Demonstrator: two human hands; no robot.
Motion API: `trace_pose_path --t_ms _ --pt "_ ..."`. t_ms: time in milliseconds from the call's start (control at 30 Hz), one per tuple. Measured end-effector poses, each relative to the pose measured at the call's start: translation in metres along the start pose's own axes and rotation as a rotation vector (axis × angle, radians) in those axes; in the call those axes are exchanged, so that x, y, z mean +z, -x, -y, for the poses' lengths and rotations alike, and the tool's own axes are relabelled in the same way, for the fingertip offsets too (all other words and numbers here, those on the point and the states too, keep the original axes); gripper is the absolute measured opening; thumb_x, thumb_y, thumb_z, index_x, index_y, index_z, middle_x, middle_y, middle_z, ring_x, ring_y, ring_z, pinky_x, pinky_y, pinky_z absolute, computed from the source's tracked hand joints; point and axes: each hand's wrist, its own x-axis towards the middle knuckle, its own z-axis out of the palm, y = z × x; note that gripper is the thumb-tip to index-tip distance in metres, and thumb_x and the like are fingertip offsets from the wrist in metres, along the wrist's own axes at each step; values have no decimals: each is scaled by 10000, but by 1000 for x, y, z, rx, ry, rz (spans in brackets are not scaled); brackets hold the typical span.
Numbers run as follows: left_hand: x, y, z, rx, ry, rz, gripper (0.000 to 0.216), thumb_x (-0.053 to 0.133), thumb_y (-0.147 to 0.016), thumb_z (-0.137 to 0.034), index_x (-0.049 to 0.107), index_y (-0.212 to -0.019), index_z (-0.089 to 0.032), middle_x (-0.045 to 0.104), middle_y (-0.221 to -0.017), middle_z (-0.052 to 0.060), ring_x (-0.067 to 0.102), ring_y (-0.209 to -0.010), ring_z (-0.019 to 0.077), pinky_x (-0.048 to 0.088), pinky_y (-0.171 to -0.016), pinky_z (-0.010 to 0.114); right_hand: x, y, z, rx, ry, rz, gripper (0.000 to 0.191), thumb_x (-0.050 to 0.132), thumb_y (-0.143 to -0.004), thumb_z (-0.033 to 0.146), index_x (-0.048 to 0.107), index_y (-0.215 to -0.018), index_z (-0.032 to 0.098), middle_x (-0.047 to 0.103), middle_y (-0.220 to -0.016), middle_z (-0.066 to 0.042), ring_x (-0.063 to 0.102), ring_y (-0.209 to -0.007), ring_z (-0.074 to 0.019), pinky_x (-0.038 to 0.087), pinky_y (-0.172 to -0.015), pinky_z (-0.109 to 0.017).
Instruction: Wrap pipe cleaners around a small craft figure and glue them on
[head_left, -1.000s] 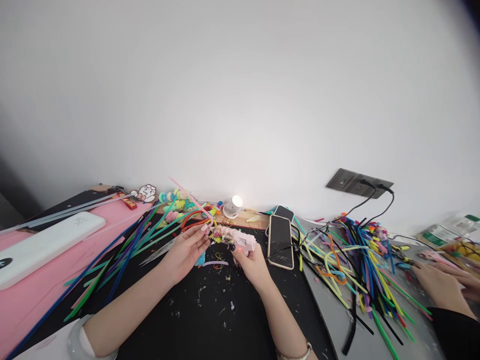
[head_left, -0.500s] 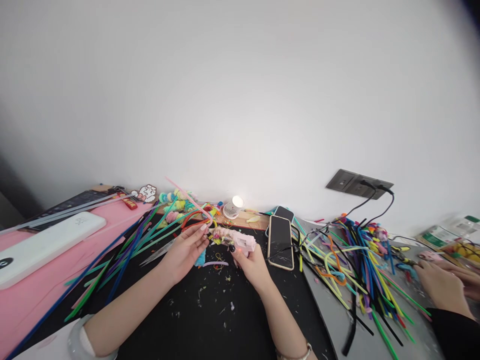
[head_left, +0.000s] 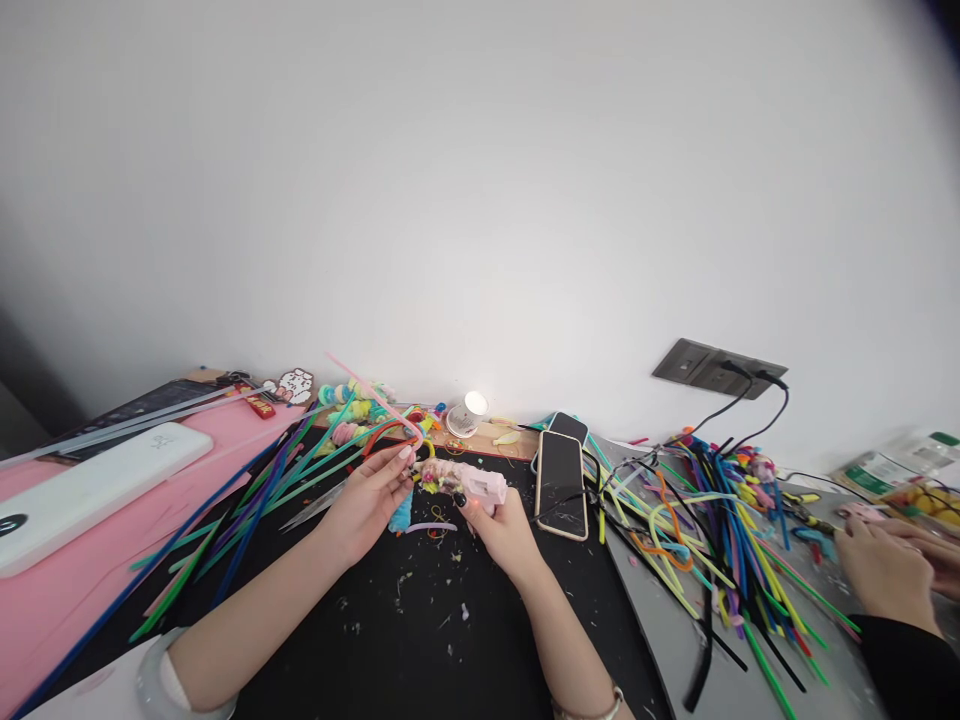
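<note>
glue gun (head_left: 480,485) nozzle hidden by fuzzy craft piece (head_left: 437,477)

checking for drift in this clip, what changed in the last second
Little. The right hand with the pink glue gun and the left hand with the small colourful piece drifted slightly up and left; its pink stem tipped left. Both grips held. The co-worker's hands edged right. The phones stayed.

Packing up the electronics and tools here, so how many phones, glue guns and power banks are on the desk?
Phones: 2
Glue guns: 1, in the right hand
White power banks: 1
Total: 4
</note>
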Motion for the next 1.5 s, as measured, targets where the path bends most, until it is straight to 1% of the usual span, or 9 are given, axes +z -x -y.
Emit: trace_pose_path --t_ms 133,300,500,667,800,900,1000,1200,1500 --pt "0 -1 -2 33 -19 -5 94 770 -702 -78 725 -749 -146 689 -681 -9 607 -559 66 529 -568 150 -1 0 1 -29 53 37 244 572 -849 335 713 -970 177 681 -807 -30 569 -677 -177 457 -643 -264" --pt "0 0 -3 129 -67 -19 68 786 -700 -117 729 -720 -148 682 -683 -26 588 -570 65 526 -579 141 -7 -1 2 -14 350 -79 157 558 -827 264 646 -943 204 664 -747 -11 585 -662 -177 399 -624 -246" --pt "-1 2 0 206 -208 39 201 868 -597 -214 746 -747 -161 722 -773 14 632 -696 105 551 -667 156 -9 -1 0 20 644 -96 338 541 -754 186 566 -1090 203 671 -1047 -61 590 -938 -244 361 -773 -316" --pt "2 7 1 217 -338 71 281 885 -550 -286 753 -753 -143 720 -740 39 654 -718 146 564 -709 210 -5 1 -4 120 757 -69 452 543 -680 152 578 -1125 220 632 -1102 -88 503 -1039 -299 326 -854 -400" --pt "2 10 3 214 -512 125 257 853 -595 -321 762 -769 -156 740 -759 61 677 -748 184 565 -732 255 -8 2 2 3 611 -167 354 511 -780 190 579 -1127 224 595 -1152 -79 475 -1088 -274 321 -905 -399" --pt "3 11 5 191 -635 196 173 833 -613 -275 761 -730 -171 755 -765 69 688 -727 204 560 -705 271 -10 2 7 -144 442 -164 256 480 -879 290 585 -1093 197 615 -978 -61 529 -937 -222 367 -843 -344" --pt "2 11 8 225 -741 304 64 801 -617 -181 755 -660 -192 753 -728 58 680 -689 204 540 -658 255 -5 3 8 -199 352 -92 233 543 -868 331 611 -1040 190 591 -832 -32 534 -791 -192 385 -742 -298" --pt "1 14 11 352 -921 479 136 730 -654 -99 770 -649 -229 727 -657 28 632 -616 170 494 -603 211 10 4 8 -149 290 -44 100 550 -840 220 622 -776 193 462 -583 40 425 -563 -128 322 -580 -242" --pt "3 15 12 148 -754 447 52 786 -639 -175 742 -662 -193 745 -705 47 694 -701 195 555 -697 256 10 0 11 18 -66 -135 178 549 -818 320 559 -701 186 491 -553 49 403 -483 -98 321 -485 -210"
